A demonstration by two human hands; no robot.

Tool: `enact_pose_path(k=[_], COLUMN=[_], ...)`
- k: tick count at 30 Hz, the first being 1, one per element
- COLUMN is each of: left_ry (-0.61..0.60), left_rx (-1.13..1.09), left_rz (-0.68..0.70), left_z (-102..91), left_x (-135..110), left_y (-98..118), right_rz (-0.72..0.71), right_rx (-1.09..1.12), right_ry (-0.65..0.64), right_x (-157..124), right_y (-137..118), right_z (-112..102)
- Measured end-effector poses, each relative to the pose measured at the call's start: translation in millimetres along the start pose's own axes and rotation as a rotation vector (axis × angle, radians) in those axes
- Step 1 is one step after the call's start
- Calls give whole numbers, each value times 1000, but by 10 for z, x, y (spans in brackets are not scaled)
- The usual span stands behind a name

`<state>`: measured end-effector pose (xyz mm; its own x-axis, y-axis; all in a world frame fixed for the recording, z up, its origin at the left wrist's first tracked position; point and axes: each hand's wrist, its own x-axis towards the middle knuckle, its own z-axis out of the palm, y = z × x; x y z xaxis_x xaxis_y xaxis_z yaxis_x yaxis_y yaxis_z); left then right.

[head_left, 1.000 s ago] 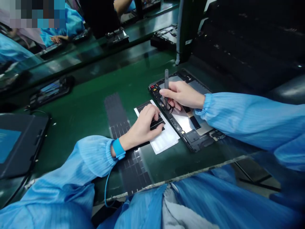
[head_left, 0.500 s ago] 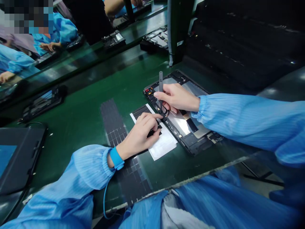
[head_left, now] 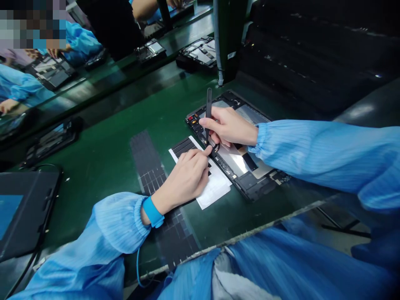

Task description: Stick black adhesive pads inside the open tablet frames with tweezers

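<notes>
The right hand (head_left: 228, 129) is closed on slim black tweezers (head_left: 208, 109), with thumb and fingers pinching the shank. Their tips come down at the near edge of an opened black tablet housing (head_left: 254, 187), which lies at 2 o'clock from the sheet. The left hand (head_left: 184, 180) has its fingers together and lies flat on a white rectangular backing sheet (head_left: 217, 187). It does not seem clamped on anything, and one fingertip is almost touching the tweezers. Some thin black strips (head_left: 184, 146) are remaining on this sheet, so it is not finished; how many lie under the hand, I cannot tell. The housing's inner side is showing silver and dark parts, uncovered. The sheet's edge sits against the housing, so room there is tight. Open room is on the green bench (head_left: 103, 137) at 9 o'clock, up to a dark grid mat (head_left: 145, 156). The pale bench edge (head_left: 250, 237) runs close at 6 o'clock.
</notes>
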<state>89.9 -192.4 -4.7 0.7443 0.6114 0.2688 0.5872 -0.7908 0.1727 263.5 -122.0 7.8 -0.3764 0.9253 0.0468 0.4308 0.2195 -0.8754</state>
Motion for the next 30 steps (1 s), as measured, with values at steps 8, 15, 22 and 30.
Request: enact_pose_path(k=[8, 15, 22, 30], left_ry=[-14, 95, 3, -109], left_rx=[-76, -172, -344, -96], left_rz=[108, -138, -252, -703], left_z=[-44, 57, -74, -211], left_x=[-37, -56, -68, 559], left_y=[104, 184, 507, -365], right_rz=[48, 46, 96, 205], right_rx=[49, 89, 88, -869], right_ry=[-31, -29, -46, 191], right_x=[21, 20, 36, 189], right_y=[13, -4, -82, 108], right_z=[-9, -16, -51, -646])
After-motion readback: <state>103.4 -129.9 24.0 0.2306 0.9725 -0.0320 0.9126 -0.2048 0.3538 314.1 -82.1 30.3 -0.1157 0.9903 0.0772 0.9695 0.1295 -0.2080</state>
